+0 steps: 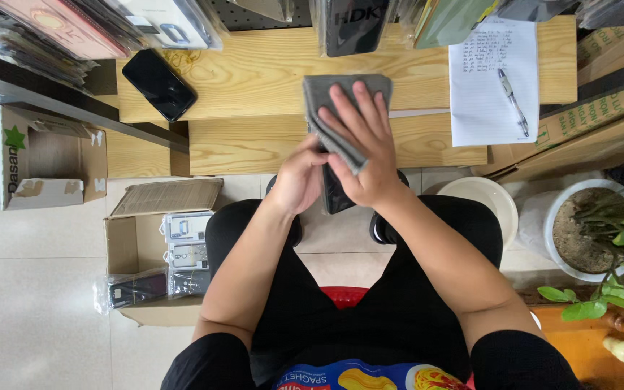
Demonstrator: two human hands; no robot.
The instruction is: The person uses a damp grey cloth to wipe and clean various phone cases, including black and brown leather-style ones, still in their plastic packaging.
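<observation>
Black shorts and a red stool seat lie nearest the camera; the person sits over a pale tiled floor, both forearms reaching forward to the near edge of the tabletop (254, 144).

Left hand (299, 180): fingers closed around the lower part of a dark phone (335, 193), held upright just off the near edge of the tabletop, above the lap. Only its lower end shows; the rest is hidden.

Right hand (359, 141): fingers slightly spread, pressed flat on a grey cloth (341, 108) draped over the phone's upper part. The cloth's top lies over the wood at the middle of the near edge.

Handling, judged: phone stiff, smooth, probably slippery and breakable at the glass; best held by its long edges, as the left hand does. Cloth soft, light and limp; it takes any shape under the palm and grips anywhere.

Floor, left: open cardboard box (128, 249) with packaged phone cases. Floor, right: white pot with a green plant (586, 231), and a white bowl-like object beside it, kind unclear.

Farther on the light wooden tabletop: second black phone (159, 84) near the far left corner, lying flat. Sheet of paper (492, 79) with a pen (514, 101) on it at the right edge. Hanging packaged goods along the far edge, blurred.
</observation>
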